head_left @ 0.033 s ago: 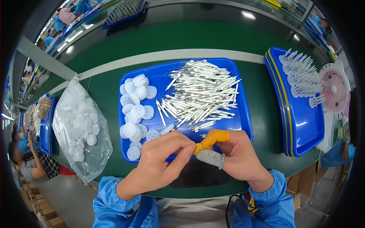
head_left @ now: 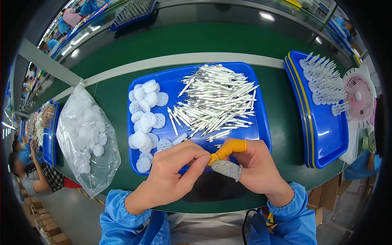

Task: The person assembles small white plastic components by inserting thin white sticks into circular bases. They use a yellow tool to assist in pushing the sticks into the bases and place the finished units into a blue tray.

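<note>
My left hand (head_left: 173, 173) and my right hand (head_left: 261, 169) meet at the fingertips over the near edge of a blue tray (head_left: 196, 70). Thumb and index finger of each are pinched together; whatever sits between them is hidden. On the right hand, an orange finger cot (head_left: 232, 148) covers the index finger and a grey knit cot (head_left: 226, 170) the thumb. White translucent discs (head_left: 148, 120) with small holes lie along the tray's left side. A big heap of thin white rods (head_left: 220, 96) with metallic ends fills its middle and right.
Left of the tray lies a clear plastic bag (head_left: 87, 134) of white discs. Stacked blue trays (head_left: 326, 141) stand at the right, the top one bearing discs with upright rods (head_left: 324, 79). A pink-and-white fan (head_left: 358, 94) is beside them. Other people work at the far left.
</note>
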Tool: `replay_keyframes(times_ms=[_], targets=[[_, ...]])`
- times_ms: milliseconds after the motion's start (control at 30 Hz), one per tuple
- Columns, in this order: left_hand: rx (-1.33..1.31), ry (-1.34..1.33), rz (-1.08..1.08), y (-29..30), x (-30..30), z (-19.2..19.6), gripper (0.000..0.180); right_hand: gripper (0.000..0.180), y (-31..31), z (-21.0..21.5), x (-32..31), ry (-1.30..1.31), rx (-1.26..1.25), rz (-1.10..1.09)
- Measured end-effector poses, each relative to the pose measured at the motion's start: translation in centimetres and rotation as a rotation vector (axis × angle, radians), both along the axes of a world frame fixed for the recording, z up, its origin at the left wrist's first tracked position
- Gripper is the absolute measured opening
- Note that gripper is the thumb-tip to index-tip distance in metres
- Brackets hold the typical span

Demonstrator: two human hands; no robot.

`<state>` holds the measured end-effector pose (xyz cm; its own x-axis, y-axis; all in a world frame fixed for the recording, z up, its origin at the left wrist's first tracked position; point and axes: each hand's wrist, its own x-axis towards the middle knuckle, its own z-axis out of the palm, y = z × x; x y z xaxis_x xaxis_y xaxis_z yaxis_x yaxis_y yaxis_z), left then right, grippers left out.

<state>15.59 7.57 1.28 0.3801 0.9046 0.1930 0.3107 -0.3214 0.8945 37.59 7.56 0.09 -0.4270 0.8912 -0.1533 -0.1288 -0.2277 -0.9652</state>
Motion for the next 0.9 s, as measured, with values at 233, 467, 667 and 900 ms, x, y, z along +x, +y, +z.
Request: replay_keyframes(times_ms=[233,467,667,900], targets=[[-0.075,-0.023,-0.018,0.16,-0.06,0.14,0.008,0.018,-0.01,0.02,0.08,-0.078,0.076,-0.002],[-0.115,-0.006,-0.047,0.09,-0.13,0.07,0.006,0.020,0.02,0.03,-0.09,-0.059,0.074,0.011],[-0.054,0.002,-0.034,0.08,0.07,-0.08,0.004,0.018,0.04,0.25,0.13,-0.096,0.030,-0.007],[-0.039,0.032,-0.077,0.15,0.02,0.23,0.006,0.017,-0.04,0.52,-0.08,-0.016,-0.030,-0.013]])
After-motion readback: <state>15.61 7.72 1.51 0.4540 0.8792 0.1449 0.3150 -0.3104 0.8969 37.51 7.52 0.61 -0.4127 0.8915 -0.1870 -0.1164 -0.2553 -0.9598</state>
